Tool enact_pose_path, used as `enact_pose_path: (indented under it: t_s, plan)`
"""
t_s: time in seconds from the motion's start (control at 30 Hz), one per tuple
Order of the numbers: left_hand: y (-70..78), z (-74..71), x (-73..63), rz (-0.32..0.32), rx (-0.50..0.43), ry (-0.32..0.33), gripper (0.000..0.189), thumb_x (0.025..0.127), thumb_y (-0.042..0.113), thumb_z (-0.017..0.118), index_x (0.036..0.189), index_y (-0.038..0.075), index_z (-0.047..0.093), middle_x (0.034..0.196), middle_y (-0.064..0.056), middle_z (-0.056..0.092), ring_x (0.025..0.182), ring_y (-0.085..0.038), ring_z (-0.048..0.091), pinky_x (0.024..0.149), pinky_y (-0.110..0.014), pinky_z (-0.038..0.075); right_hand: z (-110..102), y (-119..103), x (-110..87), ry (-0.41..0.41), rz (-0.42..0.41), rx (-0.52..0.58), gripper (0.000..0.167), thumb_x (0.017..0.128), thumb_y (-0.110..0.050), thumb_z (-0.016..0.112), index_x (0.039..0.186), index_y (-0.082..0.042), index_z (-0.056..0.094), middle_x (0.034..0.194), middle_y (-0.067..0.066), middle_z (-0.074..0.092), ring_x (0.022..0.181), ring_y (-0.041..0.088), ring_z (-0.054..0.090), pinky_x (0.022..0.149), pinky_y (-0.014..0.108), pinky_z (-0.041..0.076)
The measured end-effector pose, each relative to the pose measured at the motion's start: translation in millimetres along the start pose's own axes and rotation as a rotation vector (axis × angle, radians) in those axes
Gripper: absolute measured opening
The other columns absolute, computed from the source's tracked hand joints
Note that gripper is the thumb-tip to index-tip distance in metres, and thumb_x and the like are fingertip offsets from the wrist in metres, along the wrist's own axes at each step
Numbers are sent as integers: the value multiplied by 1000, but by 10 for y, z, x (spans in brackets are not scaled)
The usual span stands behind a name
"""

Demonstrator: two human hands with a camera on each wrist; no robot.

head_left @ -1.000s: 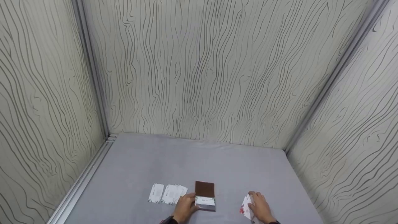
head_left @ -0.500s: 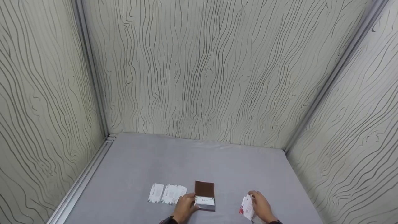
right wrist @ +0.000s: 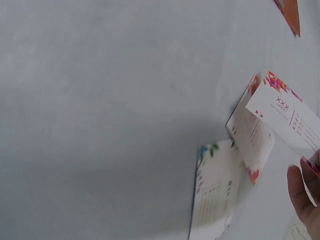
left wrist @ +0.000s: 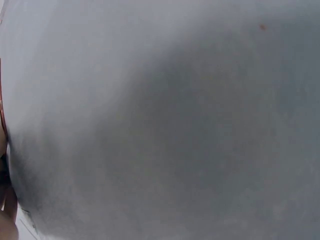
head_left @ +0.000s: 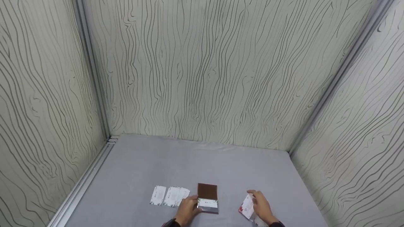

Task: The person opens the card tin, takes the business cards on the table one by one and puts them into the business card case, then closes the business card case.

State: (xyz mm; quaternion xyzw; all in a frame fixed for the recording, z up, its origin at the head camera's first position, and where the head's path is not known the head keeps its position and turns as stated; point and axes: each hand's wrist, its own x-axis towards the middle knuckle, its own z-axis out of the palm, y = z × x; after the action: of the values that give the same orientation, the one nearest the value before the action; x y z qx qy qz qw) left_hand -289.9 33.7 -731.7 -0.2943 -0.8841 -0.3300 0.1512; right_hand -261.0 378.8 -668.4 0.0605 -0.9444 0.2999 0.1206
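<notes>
My left hand (head_left: 187, 208) grips the left side of an open business card case (head_left: 207, 191), its brown lid tipped back. A white card shows inside the case's silvery lower half. In the left wrist view only the hand's fingers show, at the left edge. My right hand (head_left: 262, 208) pinches a white business card (right wrist: 285, 112) with red and orange flowers at its corners. Below it on the table lie more cards: a red-flowered one (right wrist: 251, 137), partly covered by the held card in the right wrist view, and one with blue and green leaves (right wrist: 216, 192).
Left of the case, a green-leafed card (head_left: 158, 195) lies beside an overlapping spread of similar cards (head_left: 175, 196). A grey cloth (head_left: 189, 164) covers the table. Wood-grain patterned walls (head_left: 202, 75) enclose the back and sides.
The right hand has picked a red-flowered card off its pile and moved it slightly left and away from the body. The left hand and the case have stayed in place.
</notes>
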Motion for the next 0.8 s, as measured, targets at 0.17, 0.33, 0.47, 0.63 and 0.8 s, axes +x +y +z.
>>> enact_pose_path:
  t_s: [0.17,0.33,0.47,0.63,0.8]
  plan:
    - [3,-7,14,-31,-2,-31,29,80,23,79,98,0,75,114,-19,69,104,-30,66,82,-40,50,122,-119,63,69,-79,11,40,81,20,54,114,-1,63,99,9,60,94,31,61,82,49,51]
    - [7,-8,30,-67,6,-57,30,80,24,78,99,0,75,115,-18,69,106,-30,65,84,-40,49,222,-212,114,98,-126,44,37,82,19,56,115,0,61,96,7,57,86,19,56,76,39,49]
    - [5,3,30,-79,5,-66,30,81,25,78,99,1,75,116,-18,69,106,-30,65,85,-41,49,270,-301,155,73,-103,96,36,83,17,57,116,1,58,99,9,57,85,20,56,76,36,49]
    - [8,-6,28,-77,-8,-60,31,80,25,78,99,1,75,115,-18,69,106,-29,65,86,-42,49,348,-421,203,62,-99,145,38,83,19,56,117,2,54,100,13,58,85,24,57,73,34,49]
    - [2,2,33,-70,-14,-52,29,80,23,78,98,1,75,115,-18,69,107,-29,65,84,-41,49,433,-526,248,115,-191,172,46,80,22,55,122,5,55,101,15,58,84,23,56,71,33,48]
